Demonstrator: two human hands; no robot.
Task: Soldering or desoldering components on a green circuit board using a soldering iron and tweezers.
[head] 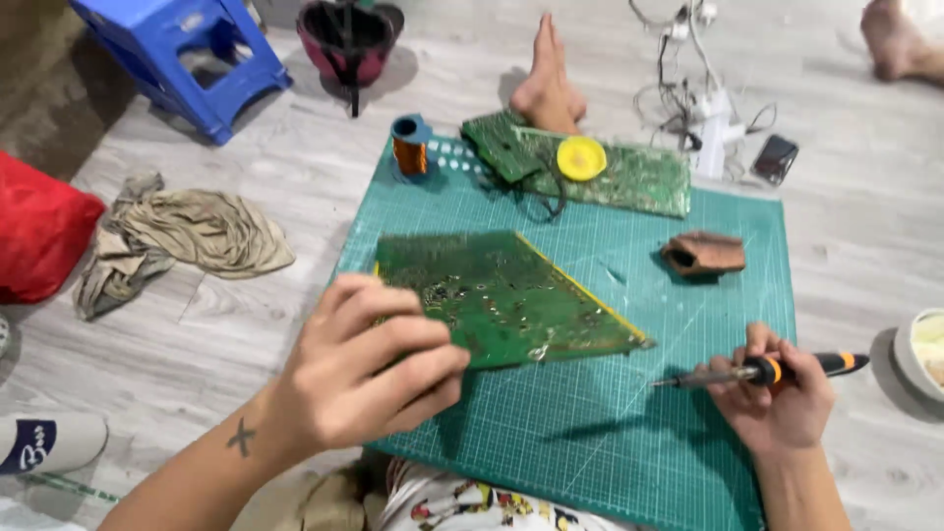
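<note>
My left hand (369,369) grips the near left edge of a large green circuit board (501,295), holding it tilted up off the teal cutting mat (629,413). My right hand (777,393) rests on the mat to the right and holds a soldering iron (762,371) with a black and orange handle. Its metal tip points left toward the board's right corner but stays a short way off it.
Further back on the mat lie two more green circuit boards (629,177) with a yellow disc (581,157), a copper wire spool (410,152) and a brown sponge block (704,254). A blue stool (187,49), crumpled cloth (187,236), cables and power strip (708,128), phone (775,157) and bare feet surround it.
</note>
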